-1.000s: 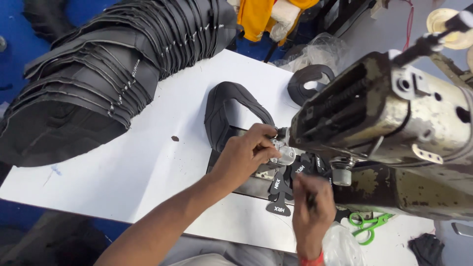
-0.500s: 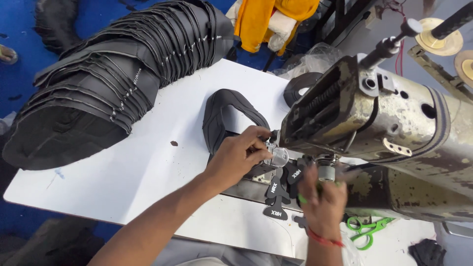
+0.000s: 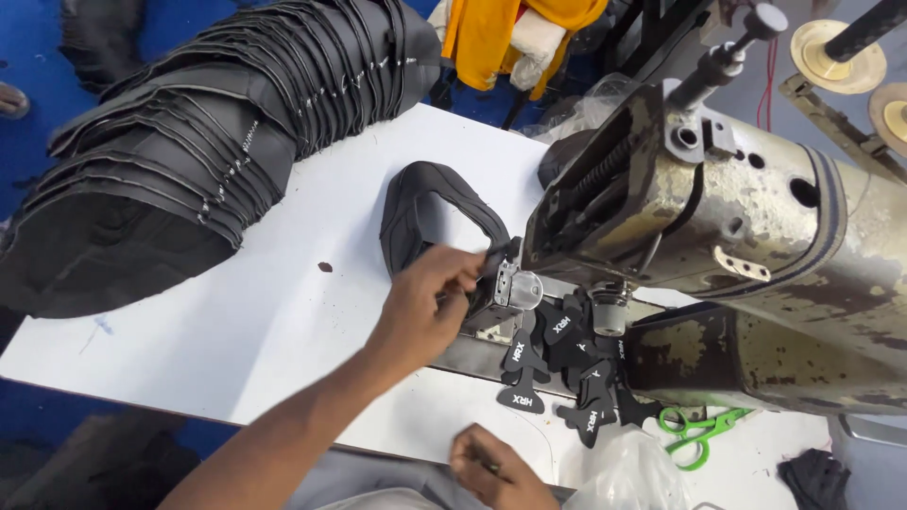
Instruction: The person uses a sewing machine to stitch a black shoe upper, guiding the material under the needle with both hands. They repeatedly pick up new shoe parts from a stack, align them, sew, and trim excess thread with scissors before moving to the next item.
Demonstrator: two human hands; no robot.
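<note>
My left hand (image 3: 427, 302) pinches the edge of a black curved shoe-upper piece (image 3: 425, 212) that lies on the white table (image 3: 265, 321), right at the presser foot (image 3: 518, 286) of an old cream sewing machine (image 3: 718, 217). My right hand (image 3: 496, 469) sits low at the table's front edge, fingers curled with a small dark item that I cannot make out. Several small black printed labels (image 3: 557, 364) lie scattered under the machine arm, between the two hands.
A long stack of black shoe-upper pieces (image 3: 189, 161) fills the table's left and back. Green-handled scissors (image 3: 694, 430) lie front right beside a clear plastic bag (image 3: 628, 472). Orange cloth (image 3: 520, 33) hangs behind the table. Thread discs (image 3: 836, 57) stand top right.
My right hand has dropped from the labels under the machine down to the table's front edge. My left hand stays at the presser foot with the black piece.
</note>
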